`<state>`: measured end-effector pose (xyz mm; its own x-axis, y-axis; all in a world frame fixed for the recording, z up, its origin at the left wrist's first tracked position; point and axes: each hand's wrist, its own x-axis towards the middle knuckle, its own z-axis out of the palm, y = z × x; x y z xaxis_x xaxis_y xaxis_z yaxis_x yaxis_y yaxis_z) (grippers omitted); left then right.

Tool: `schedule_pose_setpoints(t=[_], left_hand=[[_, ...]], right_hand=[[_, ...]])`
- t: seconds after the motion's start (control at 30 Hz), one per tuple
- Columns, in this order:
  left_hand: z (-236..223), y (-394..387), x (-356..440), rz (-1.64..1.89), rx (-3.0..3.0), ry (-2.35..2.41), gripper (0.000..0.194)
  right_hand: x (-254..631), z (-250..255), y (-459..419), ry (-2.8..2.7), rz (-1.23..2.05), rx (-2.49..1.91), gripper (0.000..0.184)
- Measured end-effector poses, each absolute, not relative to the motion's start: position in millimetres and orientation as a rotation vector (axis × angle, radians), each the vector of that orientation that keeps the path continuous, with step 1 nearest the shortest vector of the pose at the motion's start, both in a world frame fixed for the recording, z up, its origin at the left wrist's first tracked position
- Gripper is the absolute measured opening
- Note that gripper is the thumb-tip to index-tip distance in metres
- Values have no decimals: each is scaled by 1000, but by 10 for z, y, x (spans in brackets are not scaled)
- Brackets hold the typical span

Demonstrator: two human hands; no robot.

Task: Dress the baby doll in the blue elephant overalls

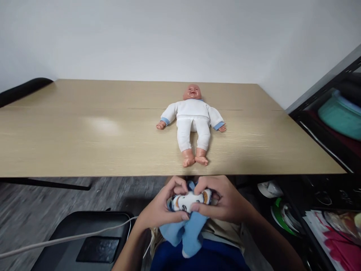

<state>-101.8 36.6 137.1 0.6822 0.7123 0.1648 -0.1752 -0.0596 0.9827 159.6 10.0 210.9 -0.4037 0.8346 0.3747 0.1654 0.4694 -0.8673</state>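
A baby doll (192,121) in a white top and trousers with blue cuffs lies on its back on the wooden table (84,135), bare feet toward me. Below the table's front edge, over my lap, my left hand (160,209) and my right hand (222,201) are both closed on a small piece of clothing (189,216). It is light blue with a white patterned part bunched between my thumbs and fingers. The blue part hangs down between my wrists.
A black shelf unit (332,124) at the right holds a teal item and coloured packets. A dark chair seat (84,241) with a white cable (64,237) across it stands at lower left. A plain white wall lies behind the table.
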Motion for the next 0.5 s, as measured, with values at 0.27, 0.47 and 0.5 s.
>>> schedule_pose_setpoints(t=[0.27, 0.47, 0.5], left_hand=[[1361, 257, -1109, 995, 1737, 680, 47], [1533, 177, -958, 1029, 1702, 666, 54], [1579, 186, -908, 1015, 1713, 618, 50]], right_hand=[[1809, 1838, 191, -1882, 929, -922, 35], [2004, 1605, 108, -1917, 1248, -1105, 48], [2042, 1587, 103, -1946, 1298, -1061, 40]])
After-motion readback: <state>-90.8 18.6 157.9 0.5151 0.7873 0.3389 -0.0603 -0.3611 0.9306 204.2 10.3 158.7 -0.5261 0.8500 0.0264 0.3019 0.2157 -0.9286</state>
